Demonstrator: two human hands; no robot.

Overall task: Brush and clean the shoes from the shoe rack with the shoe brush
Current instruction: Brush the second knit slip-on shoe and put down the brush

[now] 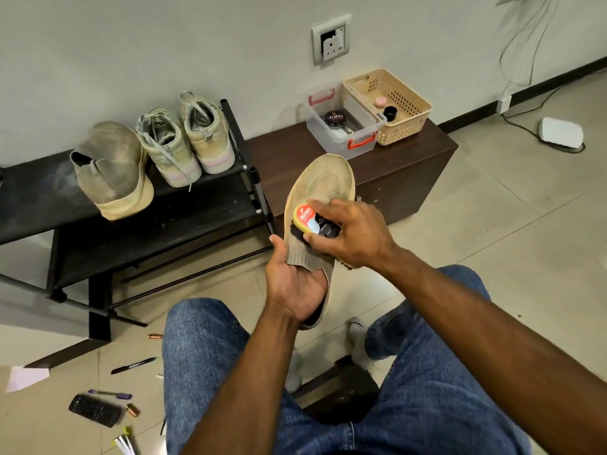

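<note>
A beige knit slip-on shoe (323,180) is held up in front of me, toe pointing away. My left hand (295,284) grips it at the heel opening, fingers tucked inside. My right hand (351,236) grips the shoe brush (312,221), yellow-backed with a red and white label and dark bristles, and presses it against the shoe's upper near the collar. On the black shoe rack (203,205) to the left stand the matching beige slip-on (113,172) and a pair of pale laced sneakers (184,139).
A dark wooden cabinet (410,165) carries a clear box (341,126) with a polish tin and a beige basket (391,106). Pens, a remote (95,410) and batteries litter the floor at lower left. My jeans-clad legs fill the bottom.
</note>
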